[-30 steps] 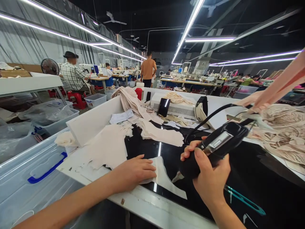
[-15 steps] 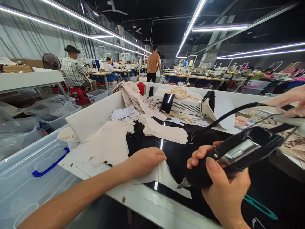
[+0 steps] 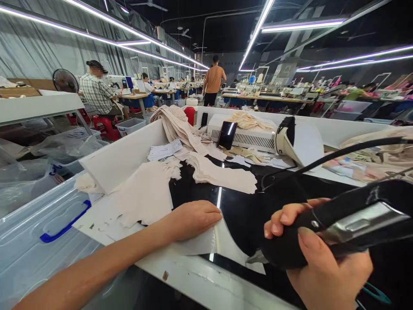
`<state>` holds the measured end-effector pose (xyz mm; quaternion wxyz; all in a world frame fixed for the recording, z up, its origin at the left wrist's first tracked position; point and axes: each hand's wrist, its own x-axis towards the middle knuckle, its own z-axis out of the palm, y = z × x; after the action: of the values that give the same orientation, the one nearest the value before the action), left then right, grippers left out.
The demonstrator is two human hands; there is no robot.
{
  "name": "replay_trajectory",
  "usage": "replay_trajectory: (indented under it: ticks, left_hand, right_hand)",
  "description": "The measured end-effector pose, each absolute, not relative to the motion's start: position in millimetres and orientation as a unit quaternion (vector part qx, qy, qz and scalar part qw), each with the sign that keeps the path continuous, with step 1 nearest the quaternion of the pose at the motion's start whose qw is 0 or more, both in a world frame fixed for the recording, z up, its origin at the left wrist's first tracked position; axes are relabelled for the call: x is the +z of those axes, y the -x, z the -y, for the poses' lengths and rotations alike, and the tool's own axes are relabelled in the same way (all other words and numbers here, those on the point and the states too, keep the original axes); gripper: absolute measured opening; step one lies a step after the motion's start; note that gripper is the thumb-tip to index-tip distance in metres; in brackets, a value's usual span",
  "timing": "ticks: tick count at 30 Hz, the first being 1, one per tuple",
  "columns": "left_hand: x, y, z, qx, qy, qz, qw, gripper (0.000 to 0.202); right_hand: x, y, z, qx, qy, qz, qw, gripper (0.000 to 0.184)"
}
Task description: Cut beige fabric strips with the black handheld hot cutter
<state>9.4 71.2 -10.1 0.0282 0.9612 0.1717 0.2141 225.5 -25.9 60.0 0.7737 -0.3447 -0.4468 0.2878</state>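
My left hand point(image 3: 195, 219) rests on a pale beige fabric piece point(image 3: 227, 241), its bent fingers together at the piece's upper edge; the thumb is hidden. A narrow strip runs along that piece below the fingertips. My right hand point(image 3: 329, 267) is wrapped round a black corded hand tool point(image 3: 358, 224) with a silver panel. The tool's pointed metal tip point(image 3: 256, 257) is at the right edge of the fabric piece; whether it touches cannot be made out. Beyond my left hand are cut fabric pieces point(image 3: 146, 191) and a fabric stack point(image 3: 222, 172).
A white vented box point(image 3: 248, 140) with cloth on top stands at the back, a phone point(image 3: 227, 134) leaning against it. A white lamp-like object point(image 3: 305, 144) is beside it. Clear plastic bins point(image 3: 61, 215) line the left. A teal tool point(image 3: 376, 294) lies lower right.
The black tool and my right hand appear farther right and slightly lower. Another hand, at the right edge before, is out of view. My left hand stays on the fabric.
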Motion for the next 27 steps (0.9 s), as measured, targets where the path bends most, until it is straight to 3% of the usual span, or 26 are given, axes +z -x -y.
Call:
replay_trajectory:
  ticks: [14,27]
  left_hand:
    - [-20.1,-10.5,-67.5,0.233,-0.956,-0.176,0.002,0.034]
    - [-12.6,-6.4,-61.7,0.231,-0.953,-0.196,0.011,0.036]
  right_hand:
    - [71.2,-224.7,24.8,0.294,0.367,0.432,0.770,0.050]
    - [68.6,-212.4,-9.9,0.252,0.346,0.419,0.801,0.042]
